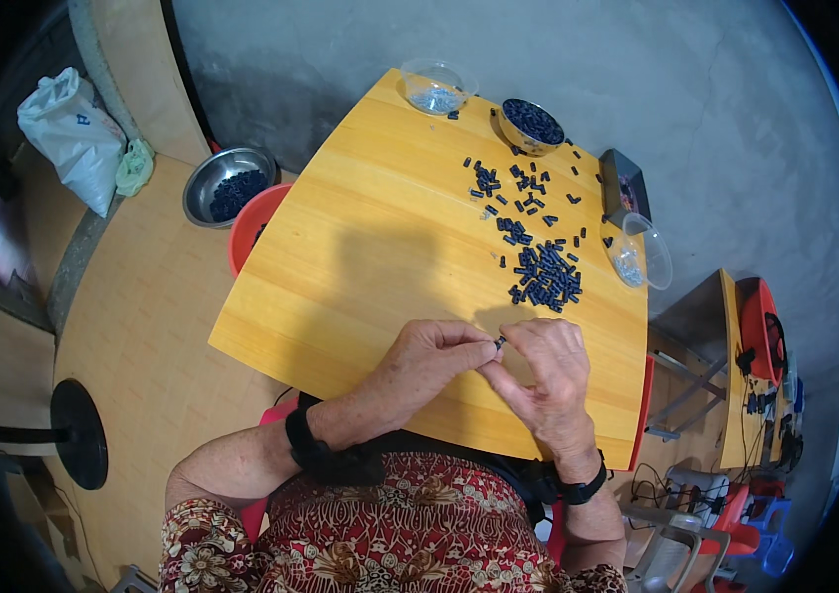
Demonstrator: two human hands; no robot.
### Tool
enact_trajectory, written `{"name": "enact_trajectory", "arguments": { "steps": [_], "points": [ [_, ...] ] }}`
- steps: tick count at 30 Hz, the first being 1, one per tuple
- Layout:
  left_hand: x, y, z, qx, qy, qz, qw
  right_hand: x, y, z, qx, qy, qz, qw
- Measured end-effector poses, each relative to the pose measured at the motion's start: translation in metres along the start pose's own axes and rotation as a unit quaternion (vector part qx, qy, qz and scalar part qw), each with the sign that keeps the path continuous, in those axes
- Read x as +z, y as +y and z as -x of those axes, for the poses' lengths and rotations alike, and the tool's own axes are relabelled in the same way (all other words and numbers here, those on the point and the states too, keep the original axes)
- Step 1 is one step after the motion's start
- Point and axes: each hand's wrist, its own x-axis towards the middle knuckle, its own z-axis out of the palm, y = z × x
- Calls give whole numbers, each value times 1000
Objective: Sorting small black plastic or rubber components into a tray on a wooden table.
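Note:
Both my hands meet over the near part of the yellow wooden table (340, 287). Between thumb and fingertips, my left hand (434, 354) pinches a small black plastic part (500, 342). My right hand (546, 376) closes on the same part from the other side, its thumb and forefinger touching it. Fingers cover most of the part, so its exact shape is hidden. Just beyond my hands lies a pile of similar black parts (546, 277). More loose ones (528, 188) are scattered farther back.
At the table's far edge stand a bowl heaped with black parts (531, 127) and a clear plastic bowl (437, 89). A dark tray (624, 188) and another clear bowl (649, 255) sit at the right. Leftward on the floor are a steel basin (204, 183) and a red basin (253, 222).

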Motion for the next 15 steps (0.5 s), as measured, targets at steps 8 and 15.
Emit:
{"name": "enact_trajectory", "arguments": {
  "steps": [8, 15],
  "points": [
    [0, -9, 0, 22, 6, -38, 999, 2, 1, -3, -49, -13, 67, 996],
    [5, -9, 2, 4, 26, -102, 994, 2, 5, 1, -85, -33, 90, 992]
  ]
}}
